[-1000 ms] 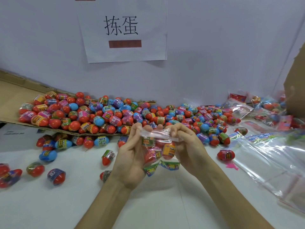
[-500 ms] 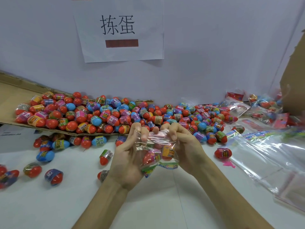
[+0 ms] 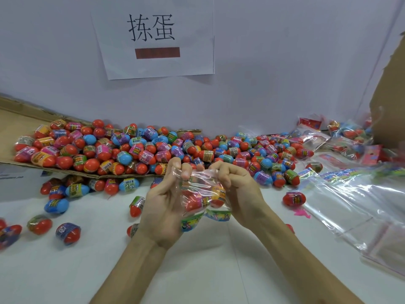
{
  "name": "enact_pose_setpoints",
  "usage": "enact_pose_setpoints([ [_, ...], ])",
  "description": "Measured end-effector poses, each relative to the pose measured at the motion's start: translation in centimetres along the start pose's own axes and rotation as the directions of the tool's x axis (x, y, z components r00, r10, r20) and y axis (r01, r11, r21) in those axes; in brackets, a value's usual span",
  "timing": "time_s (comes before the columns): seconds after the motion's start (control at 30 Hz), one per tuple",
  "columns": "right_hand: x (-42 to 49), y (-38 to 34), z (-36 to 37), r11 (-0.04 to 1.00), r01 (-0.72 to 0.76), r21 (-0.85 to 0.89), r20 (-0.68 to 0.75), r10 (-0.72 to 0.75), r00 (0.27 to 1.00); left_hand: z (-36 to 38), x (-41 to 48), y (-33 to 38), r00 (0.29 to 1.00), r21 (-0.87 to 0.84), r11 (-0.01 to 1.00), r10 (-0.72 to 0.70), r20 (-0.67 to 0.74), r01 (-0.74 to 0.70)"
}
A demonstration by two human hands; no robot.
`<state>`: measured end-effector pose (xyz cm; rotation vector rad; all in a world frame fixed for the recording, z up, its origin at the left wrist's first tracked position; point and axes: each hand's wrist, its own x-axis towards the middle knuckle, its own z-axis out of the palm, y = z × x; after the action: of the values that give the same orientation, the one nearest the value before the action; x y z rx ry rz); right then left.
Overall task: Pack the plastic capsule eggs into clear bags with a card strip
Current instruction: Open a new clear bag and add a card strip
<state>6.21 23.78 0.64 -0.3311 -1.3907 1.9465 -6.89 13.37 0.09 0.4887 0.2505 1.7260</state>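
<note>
Centrally, above the counter [image 3: 197, 270]: one clear bag [image 3: 203, 178], holding several capsule eggs [image 3: 197, 202], with a card strip [image 3: 219, 216] along its lower edge. Left hand [image 3: 162, 207] and right hand [image 3: 241, 194] each kept a pinching grip on the bag's crumpled top. Behind: loose egg pile [image 3: 131, 150] on cardboard sheet [image 3: 13, 123]. Rightward: empty bags [image 3: 350, 205].

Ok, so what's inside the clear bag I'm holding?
Inside the bag are red capsule eggs, at least two, and a colourful card strip at its bottom. The fingers and crumpled plastic cover the top, so the full count is unclear.
</note>
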Motion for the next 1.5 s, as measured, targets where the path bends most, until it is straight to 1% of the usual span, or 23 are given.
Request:
enact_pose_setpoints([
  [0.07,0.0,0.4,-0.2,0.997,0.045,-0.061,-0.029,-0.047,0.998,0.1,0.0,0.1,1.0,-0.02,1.0,-0.008,0.002,0.008],
  [0.17,-0.1,0.7,-0.2,0.978,0.109,-0.179,-0.074,-0.124,0.99,0.2,-0.1,0.3,0.998,0.053,0.998,0.033,-0.052,-0.03],
  [0.23,-0.2,0.8,0.0,0.966,0.12,-0.228,-0.095,-0.144,0.985,0.3,-0.1,0.4,0.993,0.066,0.996,0.067,-0.096,-0.061],
  [0.3,-0.4,1.2,0.3,0.952,0.084,-0.294,-0.116,-0.123,0.986,0.4,-0.1,0.6,0.986,0.066,0.994,0.097,-0.132,-0.089],
  [0.37,-0.5,1.5,1.1,0.938,-0.004,-0.346,-0.115,-0.038,0.993,0.6,0.0,0.9,0.982,0.08,0.991,0.119,-0.145,-0.109],
  [0.43,-0.7,1.7,1.9,0.929,-0.066,-0.364,-0.103,0.03,0.994,0.7,0.0,1.4,0.978,0.129,0.983,0.147,-0.15,-0.128],
  [0.47,-0.7,1.6,2.1,0.92,-0.079,-0.384,-0.125,0.033,0.992,0.6,0.1,1.7,0.973,0.153,0.979,0.16,-0.164,-0.135],
  [0.5,-0.5,1.4,2.0,0.917,-0.092,-0.389,-0.156,0.032,0.987,0.4,0.2,1.9,0.967,0.16,0.977,0.168,-0.192,-0.138],
  [0.53,-0.4,1.1,1.8,0.928,-0.119,-0.354,-0.18,0.057,0.982,0.4,0.2,2.1,0.959,0.155,0.978,0.174,-0.223,-0.141],
  [0.57,-0.4,0.9,1.6,0.947,-0.158,-0.279,-0.186,0.108,0.977,0.3,0.2,2.2,0.957,0.154,0.977,0.182,-0.228,-0.149],
  [0.63,-0.5,0.3,1.2,0.958,-0.228,-0.172,-0.117,0.21,0.971,0.3,0.2,2.2,0.965,0.204,0.966,0.198,-0.173,-0.162],
  [0.7,-0.6,0.0,1.3,0.948,-0.249,-0.196,-0.044,0.245,0.969,0.4,0.2,1.9,0.966,0.26,0.952,0.207,-0.153,-0.163],
  [0.77,-0.6,0.1,1.5,0.951,-0.215,-0.222,-0.025,0.215,0.976,0.4,0.1,1.8,0.965,0.289,0.943,0.214,-0.154,-0.163],
  [0.83,-0.7,0.3,1.6,0.967,-0.174,-0.183,-0.039,0.17,0.985,0.2,0.2,2.0,0.957,0.295,0.942,0.222,-0.187,-0.161],
  [0.87,-0.7,0.3,1.5,0.974,-0.154,-0.168,-0.048,0.148,0.988,0.3,0.3,2.0,0.948,0.321,0.936,0.224,-0.227,-0.144],
  [0.97,-0.6,0.1,1.4,0.981,-0.104,-0.163,-0.114,0.086,0.99,0.2,0.7,1.7,0.896,0.46,0.888,0.21,-0.391,-0.007],
  [1.0,-0.6,0.1,1.3,0.981,-0.08,-0.179,-0.14,0.055,0.989,0.3,0.8,1.5,0.884,0.491,0.871,0.224,-0.409,0.006],
  [1.1,-0.5,-0.2,1.0,0.952,0.005,-0.306,-0.196,-0.068,0.978,0.6,1.0,0.9,0.872,0.595,0.803,0.308,-0.381,-0.024],
  [1.17,-0.4,-0.2,0.9,0.935,0.035,-0.352,-0.224,-0.121,0.967,0.7,1.0,0.7,0.896,0.676,0.735,0.328,-0.299,-0.044],
  [1.27,-0.2,-0.1,0.6,0.963,0.014,-0.267,-0.262,-0.087,0.961,0.5,0.8,0.5,0.926,0.753,0.655,0.321,-0.199,-0.065],
  [1.37,-0.1,0.0,0.3,0.974,-0.06,-0.219,-0.271,-0.001,0.963,0.4,0.6,0.3,0.925,0.779,0.622,0.34,-0.171,-0.085],
  [1.43,-0.1,0.1,0.0,0.969,-0.082,-0.232,-0.323,0.003,0.947,0.3,0.7,0.4,0.911,0.799,0.592,0.379,-0.16,-0.106],
  [1.5,-0.2,0.0,-0.2,0.936,-0.07,-0.345,-0.381,-0.072,0.922,0.3,0.7,0.7,0.906,0.805,0.584,0.391,-0.164,-0.106],
])
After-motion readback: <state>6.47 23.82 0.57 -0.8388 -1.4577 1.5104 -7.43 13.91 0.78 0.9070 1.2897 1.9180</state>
